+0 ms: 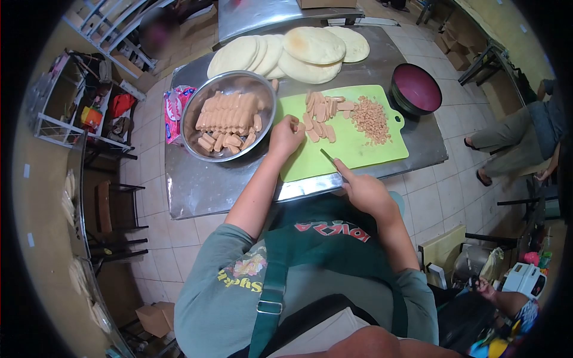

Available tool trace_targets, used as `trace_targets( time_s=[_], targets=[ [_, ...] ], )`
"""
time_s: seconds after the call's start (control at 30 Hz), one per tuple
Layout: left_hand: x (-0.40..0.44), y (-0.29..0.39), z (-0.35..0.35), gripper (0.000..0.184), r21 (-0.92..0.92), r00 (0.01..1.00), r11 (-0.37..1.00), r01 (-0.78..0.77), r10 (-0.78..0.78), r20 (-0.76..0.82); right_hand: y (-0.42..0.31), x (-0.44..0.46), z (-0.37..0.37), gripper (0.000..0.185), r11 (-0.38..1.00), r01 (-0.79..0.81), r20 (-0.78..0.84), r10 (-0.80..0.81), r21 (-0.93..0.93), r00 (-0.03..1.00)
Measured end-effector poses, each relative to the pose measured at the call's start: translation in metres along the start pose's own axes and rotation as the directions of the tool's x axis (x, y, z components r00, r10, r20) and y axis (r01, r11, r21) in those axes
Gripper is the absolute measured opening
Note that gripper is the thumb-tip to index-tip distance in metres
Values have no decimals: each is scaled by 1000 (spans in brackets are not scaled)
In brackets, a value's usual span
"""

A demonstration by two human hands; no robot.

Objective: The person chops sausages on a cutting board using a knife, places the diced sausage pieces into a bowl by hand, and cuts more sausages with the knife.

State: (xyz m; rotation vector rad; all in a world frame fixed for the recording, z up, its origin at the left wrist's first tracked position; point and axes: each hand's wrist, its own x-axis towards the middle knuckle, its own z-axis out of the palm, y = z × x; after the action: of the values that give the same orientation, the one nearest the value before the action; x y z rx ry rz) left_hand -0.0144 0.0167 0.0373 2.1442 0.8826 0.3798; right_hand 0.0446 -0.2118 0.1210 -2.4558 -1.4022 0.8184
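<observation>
My right hand (365, 192) is closed round the handle of a knife (327, 157). The blade points up and left over the near part of a green cutting board (358, 156). My left hand (286, 136) is at the board's left side, fingers curled together; whatever they hold, if anything, is hidden. Just right of those fingers are sausage slices (320, 110) cut lengthwise. Farther right on the board is a heap of finely diced sausage (371, 121). Left of my left hand stands a metal bowl (190, 132) with stacked whole sausages (227, 112) and loose shorter pieces.
Several round flatbreads (313, 46) lie along the far side of the metal table (197, 191). A dark bowl with a reddish inside (416, 88) stands at the right, a pink package (174, 113) at the left. Another person (519, 131) is at the right, beyond the table.
</observation>
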Motion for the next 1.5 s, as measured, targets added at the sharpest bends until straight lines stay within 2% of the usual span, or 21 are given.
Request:
trace_targets(
  time_s=[0.13,0.27,0.47,0.57,0.63,0.73,0.87,1.13,1.5],
  targets=[
    [-3,-7,-8,35,-93,993,989,114,-111,36,-4,7,-1,58,1000,-2,-27,3,32,1000],
    [-6,-8,-12,34,-51,992,991,124,-123,23,-1,25,17,58,995,47,-61,-41,90,997],
    [-6,-9,-9,33,-89,988,985,151,-147,42,0,43,27,58,993,-4,-41,9,115,999],
    [-6,-10,-3,29,-155,990,978,142,-141,13,2,45,28,59,994,-28,-70,36,103,997],
    [-8,-7,-1,25,-317,976,924,215,-214,37,-2,45,28,58,991,-18,-96,31,131,995],
    [-6,-3,-4,24,-288,966,922,258,-249,69,-7,50,33,58,986,27,-137,-4,164,991],
    [-8,2,-8,22,-254,964,930,264,-253,76,-15,58,40,58,989,6,-122,12,151,992],
    [-6,-3,-4,16,-363,960,890,276,-275,55,-20,59,41,60,992,12,-138,5,127,990],
    [-13,2,2,15,-365,953,887,283,-304,-2,-27,68,37,58,989,15,-142,6,150,990]
  ],
)
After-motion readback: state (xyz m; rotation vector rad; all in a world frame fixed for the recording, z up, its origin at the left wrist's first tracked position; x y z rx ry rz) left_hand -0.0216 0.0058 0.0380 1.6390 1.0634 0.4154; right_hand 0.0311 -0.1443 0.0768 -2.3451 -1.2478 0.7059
